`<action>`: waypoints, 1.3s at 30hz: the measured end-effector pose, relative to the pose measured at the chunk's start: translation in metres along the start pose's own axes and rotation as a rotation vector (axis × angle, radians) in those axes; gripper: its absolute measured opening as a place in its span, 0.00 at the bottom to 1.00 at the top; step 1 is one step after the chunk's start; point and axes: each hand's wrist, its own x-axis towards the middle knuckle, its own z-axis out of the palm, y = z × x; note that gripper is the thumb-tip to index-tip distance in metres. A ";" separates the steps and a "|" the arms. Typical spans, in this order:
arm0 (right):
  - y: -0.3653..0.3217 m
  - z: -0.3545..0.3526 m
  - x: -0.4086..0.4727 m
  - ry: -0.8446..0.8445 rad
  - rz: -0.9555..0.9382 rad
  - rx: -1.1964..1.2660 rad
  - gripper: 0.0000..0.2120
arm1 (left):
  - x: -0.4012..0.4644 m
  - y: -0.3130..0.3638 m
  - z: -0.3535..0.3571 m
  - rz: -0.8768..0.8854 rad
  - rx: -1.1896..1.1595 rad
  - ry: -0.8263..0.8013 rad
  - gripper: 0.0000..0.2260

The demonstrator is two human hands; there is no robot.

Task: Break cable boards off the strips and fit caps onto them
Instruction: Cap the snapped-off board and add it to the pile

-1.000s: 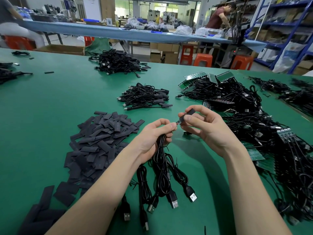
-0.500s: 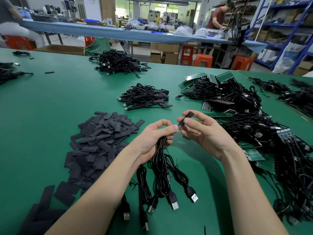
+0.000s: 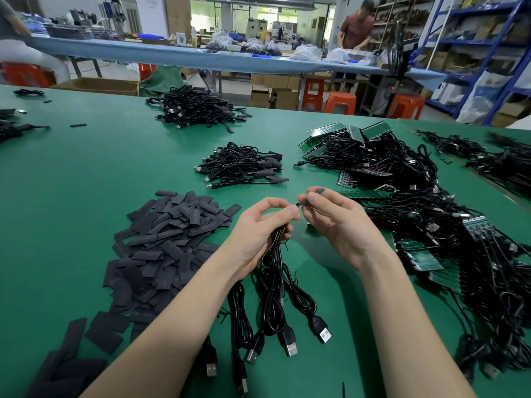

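My left hand (image 3: 260,234) grips a bundle of black USB cables (image 3: 275,297) whose plugs hang toward me, and its thumb and forefinger pinch the small board end of one cable (image 3: 298,206). My right hand (image 3: 337,222) pinches a flat black cap (image 3: 318,192) and holds it right at that board end. How far the cap sits over the board is hidden by my fingers. A heap of flat black caps (image 3: 163,242) lies to the left. Green board strips with cables attached (image 3: 425,254) are piled to the right.
A small pile of capped cables (image 3: 244,166) lies ahead of my hands, a bigger pile (image 3: 198,107) farther back. More strips and cables (image 3: 359,145) crowd the right side of the green table (image 3: 71,182). A person stands at a far bench (image 3: 356,27).
My hands have stayed together over the table. The right hand has drawn a little closer to the left, keeping the cap against the board end.
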 end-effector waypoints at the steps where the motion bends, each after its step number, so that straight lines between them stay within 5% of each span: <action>1: 0.000 -0.001 0.001 0.022 -0.001 0.016 0.11 | 0.000 -0.001 0.001 0.046 0.060 0.030 0.09; 7: -0.001 -0.005 0.003 0.018 0.020 -0.018 0.13 | 0.001 -0.004 0.001 0.220 0.291 0.141 0.05; 20: 0.006 -0.007 0.003 0.002 0.050 -0.079 0.14 | -0.001 -0.009 -0.005 0.290 0.454 0.103 0.04; 34: 0.006 -0.008 0.001 -0.091 0.088 -0.190 0.12 | -0.002 -0.005 -0.002 0.244 0.318 0.077 0.08; 39: 0.007 -0.002 0.001 -0.054 0.003 -0.123 0.21 | -0.003 -0.002 0.002 0.232 0.221 0.046 0.07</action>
